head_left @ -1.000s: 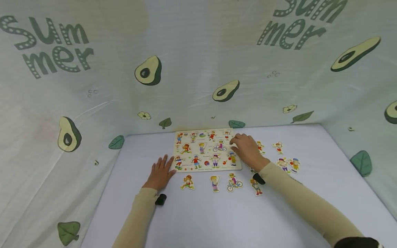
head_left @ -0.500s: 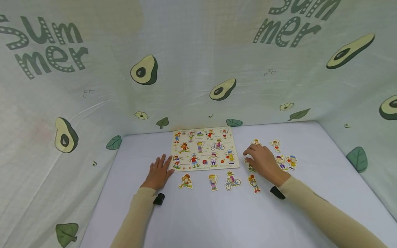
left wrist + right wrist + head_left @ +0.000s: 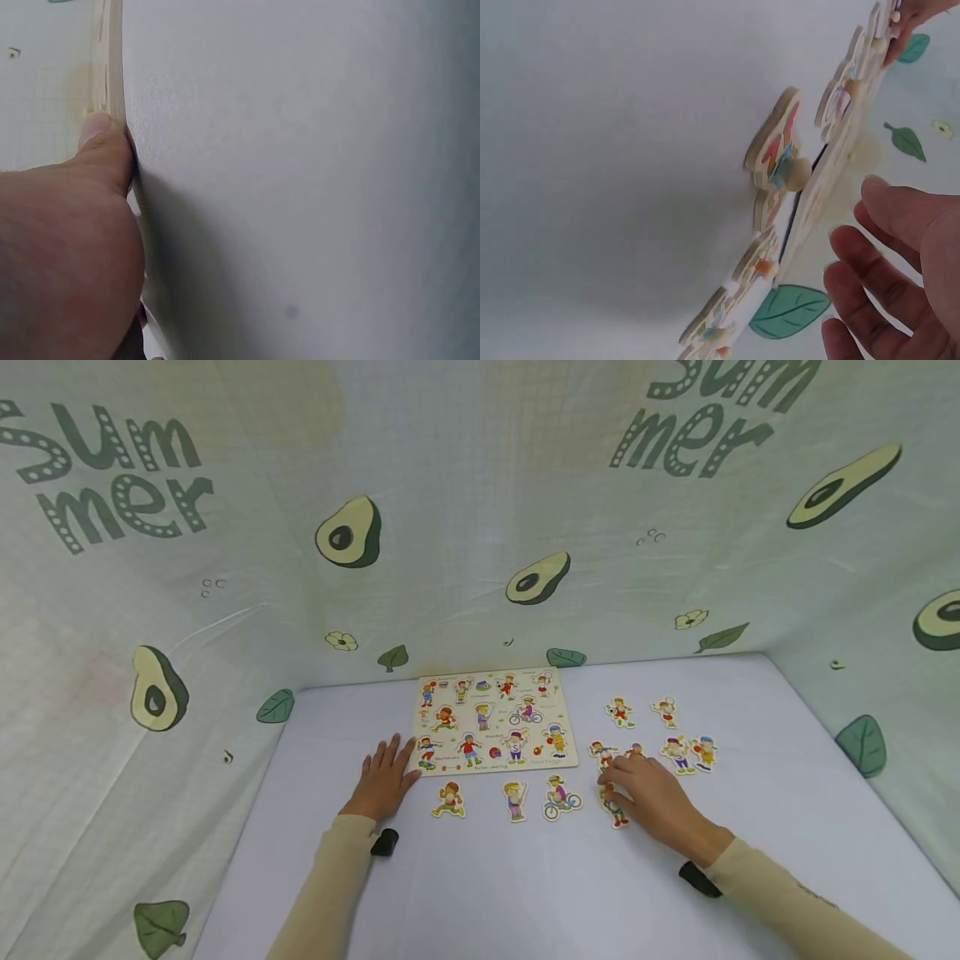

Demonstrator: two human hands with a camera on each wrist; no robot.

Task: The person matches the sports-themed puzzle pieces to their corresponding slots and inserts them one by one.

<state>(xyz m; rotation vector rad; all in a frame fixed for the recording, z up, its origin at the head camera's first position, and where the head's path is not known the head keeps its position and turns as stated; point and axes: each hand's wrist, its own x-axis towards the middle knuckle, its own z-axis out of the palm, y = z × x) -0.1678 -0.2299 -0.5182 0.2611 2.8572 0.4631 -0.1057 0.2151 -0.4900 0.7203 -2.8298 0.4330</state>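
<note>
A wooden peg-puzzle board (image 3: 501,700) printed with children playing sports lies at the back of the table. My left hand (image 3: 380,781) rests flat at its left edge, and in the left wrist view the thumb (image 3: 101,135) touches the board's edge. My right hand (image 3: 660,797) is over the loose pieces right of the board. It partly covers a figure piece (image 3: 618,818) beneath its fingers. In the right wrist view its fingers are apart and loosely bent, holding nothing, and a knobbed wooden piece (image 3: 776,154) lies near them.
A runner piece (image 3: 448,800), a batter piece (image 3: 514,802) and a bicycle piece (image 3: 562,799) lie in front of the board. A soccer piece (image 3: 619,713), a racket piece (image 3: 666,712) and several others lie to the right. A printed cloth (image 3: 450,527) hangs behind the white table (image 3: 480,877).
My right hand has moved from the board's right edge rightward, then toward me, over the loose pieces. The soccer piece it covered now shows. My left hand has stayed at the board.
</note>
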